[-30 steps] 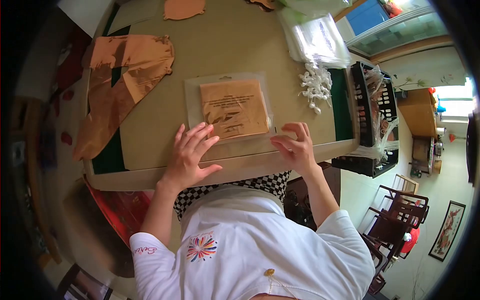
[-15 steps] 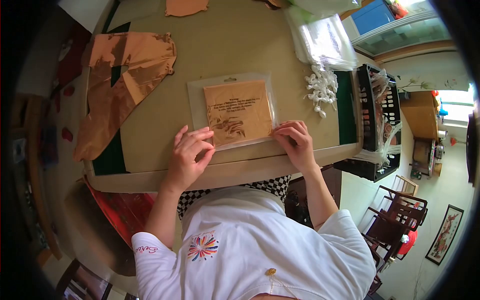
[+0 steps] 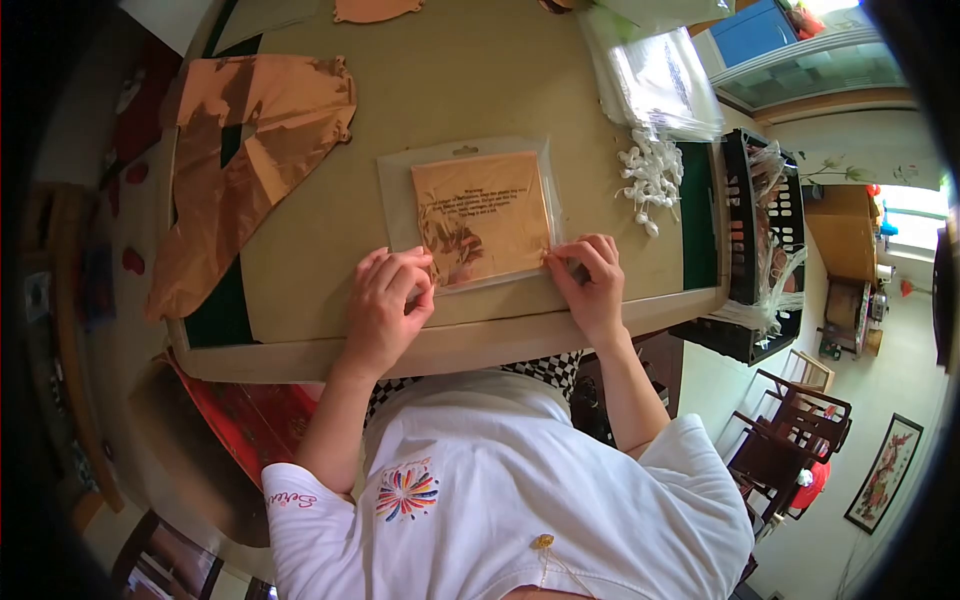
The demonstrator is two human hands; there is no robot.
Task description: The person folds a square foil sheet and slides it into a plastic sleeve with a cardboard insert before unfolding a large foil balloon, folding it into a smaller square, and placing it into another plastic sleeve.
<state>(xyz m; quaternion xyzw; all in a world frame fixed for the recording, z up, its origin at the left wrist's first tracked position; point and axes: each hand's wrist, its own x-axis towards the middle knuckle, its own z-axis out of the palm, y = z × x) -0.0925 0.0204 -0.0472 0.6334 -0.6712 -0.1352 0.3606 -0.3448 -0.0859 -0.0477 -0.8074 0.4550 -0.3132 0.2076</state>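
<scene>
A clear plastic bag (image 3: 398, 190) with a hang hole at its far edge lies on the table in front of me. Inside it sits a folded rose-gold foil balloon (image 3: 505, 235), seen through printed warning text. My left hand (image 3: 385, 300) pinches the bag at its near left corner, fingers curled. At the near right corner my right hand (image 3: 592, 285) is closed in a pinch on the bag's edge. The fingertips partly hide both corners. To the left, a larger flat foil balloon (image 3: 265, 130) lies spread out, overhanging the table's left side.
White tied strings (image 3: 648, 180) lie on the right, below a stack of clear plastic bags (image 3: 660, 85). A black crate (image 3: 740, 220) with plastic-wrapped things stands beyond the table's right edge. Another foil piece (image 3: 378, 8) is at the far edge of view.
The bag's near edge looks slightly lifted or shifted, and the foil inside reflects differently. Both hands stay at the near corners; the left has turned a little, its fingers more curled.
</scene>
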